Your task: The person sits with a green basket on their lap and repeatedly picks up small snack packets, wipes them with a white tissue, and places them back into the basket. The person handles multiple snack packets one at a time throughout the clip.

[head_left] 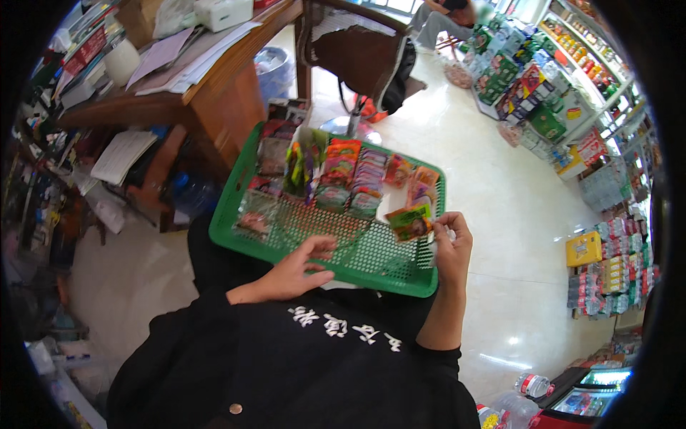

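Observation:
A green perforated plastic basket (343, 272) rests on my lap. My right hand (453, 246) pinches a green and orange snack packet (410, 221) over the basket's right side. My left hand (296, 270) hovers at the near rim, fingers apart and holding nothing. Rows of small packets fill the far half: red and orange ones (341, 161), a purple and white stack (368, 174), and green and yellow ones (300, 169). More orange packets (423, 185) lie at the far right corner. A clear packet (253, 217) sits at the left.
A wooden desk (225, 107) with papers (198, 59) stands at the left. Beyond the basket are a brown chair (356, 59) and a bin (272, 69). Stacked drink packs (611, 268) and cartons (536, 102) line the right. A seated person (437, 24) is farther back.

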Demonstrator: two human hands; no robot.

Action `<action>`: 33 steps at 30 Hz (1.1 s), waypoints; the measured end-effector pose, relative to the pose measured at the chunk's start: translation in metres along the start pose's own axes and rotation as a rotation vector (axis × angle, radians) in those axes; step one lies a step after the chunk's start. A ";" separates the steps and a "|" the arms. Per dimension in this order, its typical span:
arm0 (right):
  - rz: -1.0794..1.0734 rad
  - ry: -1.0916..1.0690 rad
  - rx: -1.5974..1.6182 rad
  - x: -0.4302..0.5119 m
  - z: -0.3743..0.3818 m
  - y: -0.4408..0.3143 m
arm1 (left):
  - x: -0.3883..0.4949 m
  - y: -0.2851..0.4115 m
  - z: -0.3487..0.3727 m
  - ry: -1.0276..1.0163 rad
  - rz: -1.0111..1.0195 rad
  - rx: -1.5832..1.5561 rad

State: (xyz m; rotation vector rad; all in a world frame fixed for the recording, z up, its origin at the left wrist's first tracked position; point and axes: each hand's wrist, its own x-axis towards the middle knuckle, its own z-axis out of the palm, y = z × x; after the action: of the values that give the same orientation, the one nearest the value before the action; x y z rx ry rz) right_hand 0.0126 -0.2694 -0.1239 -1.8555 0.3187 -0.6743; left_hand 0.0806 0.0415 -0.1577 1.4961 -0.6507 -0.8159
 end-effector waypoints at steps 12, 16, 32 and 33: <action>-0.251 -0.225 -0.084 -0.067 0.098 -0.043 | -0.007 -0.004 0.004 -0.179 -0.204 -0.784; -0.579 -0.467 -0.468 -0.065 0.132 -0.047 | -0.003 -0.008 0.010 -0.205 -0.071 -0.618; 0.341 0.104 0.899 -0.031 0.085 -0.035 | -0.005 0.019 0.005 0.077 -0.344 -1.059; 0.302 0.077 0.858 -0.036 0.089 -0.038 | -0.004 0.009 0.000 -0.057 -0.277 -1.173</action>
State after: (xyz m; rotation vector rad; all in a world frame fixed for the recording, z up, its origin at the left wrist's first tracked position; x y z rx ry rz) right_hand 0.0324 -0.1679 -0.1221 -0.9426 0.2883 -0.5492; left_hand 0.0786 0.0439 -0.1479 0.4780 0.0662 -1.1636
